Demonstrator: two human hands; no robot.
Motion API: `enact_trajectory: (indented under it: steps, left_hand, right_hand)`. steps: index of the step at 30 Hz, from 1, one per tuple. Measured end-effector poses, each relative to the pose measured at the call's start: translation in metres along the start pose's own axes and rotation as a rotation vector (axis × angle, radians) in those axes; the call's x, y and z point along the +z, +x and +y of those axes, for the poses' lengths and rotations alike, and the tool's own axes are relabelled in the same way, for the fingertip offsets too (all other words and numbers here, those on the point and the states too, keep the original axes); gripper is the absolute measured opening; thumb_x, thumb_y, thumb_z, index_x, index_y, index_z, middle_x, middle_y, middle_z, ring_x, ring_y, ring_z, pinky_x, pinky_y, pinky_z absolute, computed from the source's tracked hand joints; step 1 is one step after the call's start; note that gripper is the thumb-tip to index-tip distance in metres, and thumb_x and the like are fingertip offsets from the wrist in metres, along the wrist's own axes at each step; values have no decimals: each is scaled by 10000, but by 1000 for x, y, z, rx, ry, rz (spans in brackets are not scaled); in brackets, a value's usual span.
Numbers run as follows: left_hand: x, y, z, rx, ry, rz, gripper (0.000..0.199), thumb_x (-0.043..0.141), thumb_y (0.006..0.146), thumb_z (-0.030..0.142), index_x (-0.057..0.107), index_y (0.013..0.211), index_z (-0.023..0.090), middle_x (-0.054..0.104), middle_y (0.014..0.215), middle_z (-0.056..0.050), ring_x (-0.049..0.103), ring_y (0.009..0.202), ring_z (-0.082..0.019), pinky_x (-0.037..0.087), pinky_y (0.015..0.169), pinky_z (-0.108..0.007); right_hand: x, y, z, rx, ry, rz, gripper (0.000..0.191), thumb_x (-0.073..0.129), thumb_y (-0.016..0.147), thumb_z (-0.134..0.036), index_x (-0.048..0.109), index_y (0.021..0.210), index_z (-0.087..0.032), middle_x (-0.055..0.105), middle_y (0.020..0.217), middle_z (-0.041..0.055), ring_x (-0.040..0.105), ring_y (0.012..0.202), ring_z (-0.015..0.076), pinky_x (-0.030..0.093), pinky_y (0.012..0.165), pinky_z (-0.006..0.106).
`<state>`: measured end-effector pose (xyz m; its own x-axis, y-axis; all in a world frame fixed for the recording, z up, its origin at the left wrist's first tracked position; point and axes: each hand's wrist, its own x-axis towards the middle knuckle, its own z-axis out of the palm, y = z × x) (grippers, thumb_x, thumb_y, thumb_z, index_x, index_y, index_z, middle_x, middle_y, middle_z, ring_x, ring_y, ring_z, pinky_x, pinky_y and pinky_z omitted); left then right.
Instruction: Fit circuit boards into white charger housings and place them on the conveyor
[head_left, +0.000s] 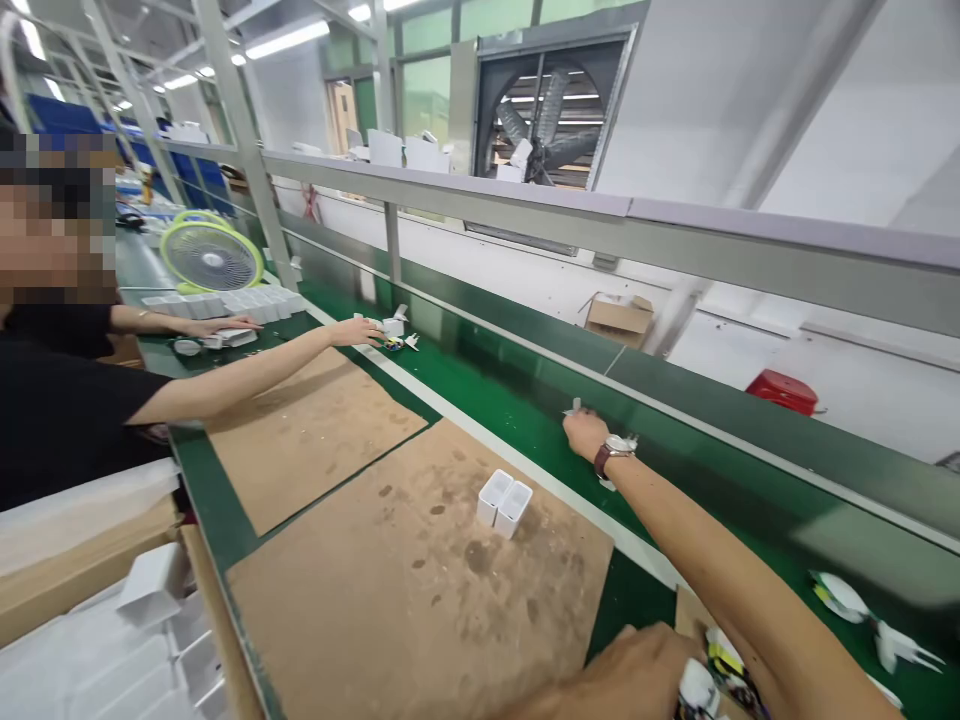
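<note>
Bounding the green conveyor [495,405] at 12 o'clock from two white housings [510,516] is a side guard [525,366]; a co-worker's arm [255,385] is occupying 10 o'clock. A cardboard sheet [337,620] is supporting the housings and lying bare toward 8 o'clock. The right hand [587,434] is resting at 2 o'clock, fingers bent at a small white part [574,406], hold uncertain. The left hand [645,667] is lying at 4–5 o'clock beside wired assemblies [724,655], its grip hidden.
</note>
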<state>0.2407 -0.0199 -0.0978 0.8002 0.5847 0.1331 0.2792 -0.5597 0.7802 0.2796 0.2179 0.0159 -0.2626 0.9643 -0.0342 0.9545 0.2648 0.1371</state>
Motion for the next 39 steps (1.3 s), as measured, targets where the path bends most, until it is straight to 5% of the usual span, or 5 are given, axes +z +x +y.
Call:
enact_trajectory:
  steps: [13, 22, 27, 33, 39]
  left_hand:
    - [-27, -5, 48, 3, 70, 169, 383, 727, 785, 274, 548, 1118, 217, 653, 1065, -68, 619, 983, -262, 479, 858, -356]
    - [-26, -5, 33, 73, -42, 221, 550, 702, 744, 143, 564, 1271, 219, 674, 1235, -126, 635, 1173, -340, 512, 1018, -464]
    - [-33, -3, 30, 96, -160, 186, 588, 681, 821, 185, 530, 1388, 219, 644, 1365, -151, 596, 1300, -348, 512, 1074, -465]
    - [-35, 0, 31, 90, -60, 185, 519, 636, 800, 166, 567, 1311, 220, 699, 1144, -94, 685, 1051, -281, 568, 924, -409]
    - [-38, 2, 35, 140, -1, 227, 539, 631, 869, 250, 518, 1394, 207, 672, 1205, -119, 673, 1095, -286, 563, 947, -406]
  right_hand:
    - [-48, -125, 39, -231, 216, 108, 372, 530, 964, -110, 651, 1315, -88, 663, 1280, 185, 659, 1134, 268, 481, 963, 336]
    - [-12, -61, -36, -137, 238, 88, 278, 630, 929, -228, 666, 1154, -70, 672, 1241, 229, 689, 1038, 305, 553, 869, 389]
    - [-18, -31, -45, -135, 246, 138, 231, 640, 889, -222, 661, 1074, -86, 704, 1162, 220, 653, 1079, 316, 545, 858, 374]
    - [-47, -77, 13, -304, 304, 182, 102, 575, 902, -225, 641, 923, -150, 707, 928, 26, 624, 903, 174, 450, 811, 213]
    - [-39, -233, 115, -127, 594, 350, 286, 590, 908, -241, 674, 1173, -175, 720, 1149, 74, 655, 1003, 199, 507, 936, 305]
